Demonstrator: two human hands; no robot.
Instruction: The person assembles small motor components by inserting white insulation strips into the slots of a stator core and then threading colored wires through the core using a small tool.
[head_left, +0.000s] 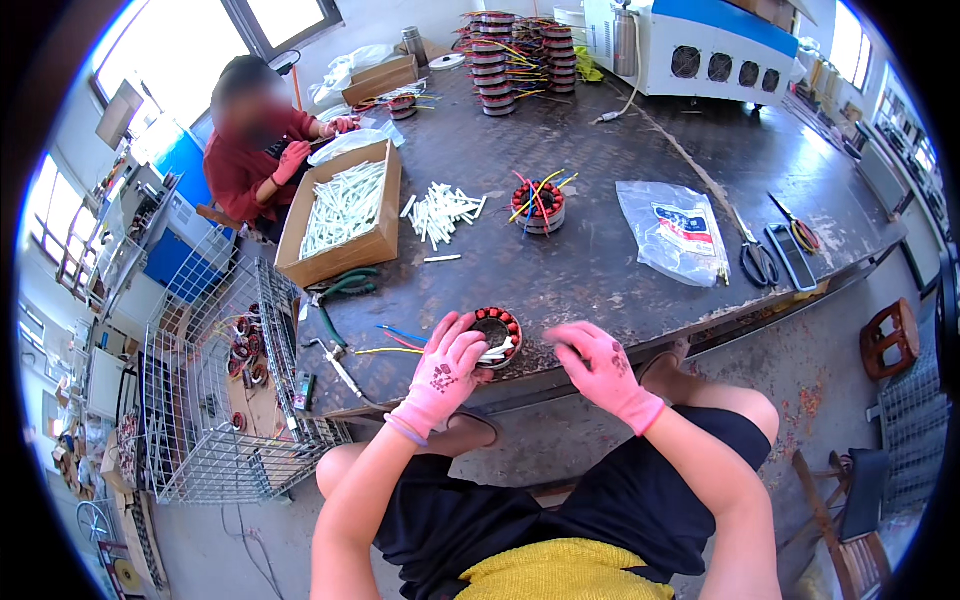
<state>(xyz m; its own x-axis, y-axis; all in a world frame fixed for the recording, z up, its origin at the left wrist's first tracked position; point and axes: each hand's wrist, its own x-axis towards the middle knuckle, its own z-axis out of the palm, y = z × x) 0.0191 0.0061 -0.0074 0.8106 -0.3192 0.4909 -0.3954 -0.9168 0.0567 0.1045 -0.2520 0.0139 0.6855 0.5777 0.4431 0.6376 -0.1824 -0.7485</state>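
At the table's near edge, my pink-gloved left hand (446,367) is closed round the left side of a wound stator (515,336), a ring with red coils. Blue, red and yellow wires trail from it to the left. A white piece (496,354) shows at the ring's near side, by the left fingertips. Just right of the stator is my pink-gloved right hand (604,370), apart from it, thumb and fingers spread, with slight blur at the fingertips and nothing visible in them. Farther back stands another stator (540,207) with coloured wires sticking up.
White tubes fill a cardboard box (390,205); a loose pile (442,212) lies beside it. Green-handled pliers (345,285), a plastic bag (675,235), scissors (757,262) and a phone (791,257) lie around. Stacked stators (492,65) stand behind. A co-worker (255,150) sits far left, above a wire cage (215,400).
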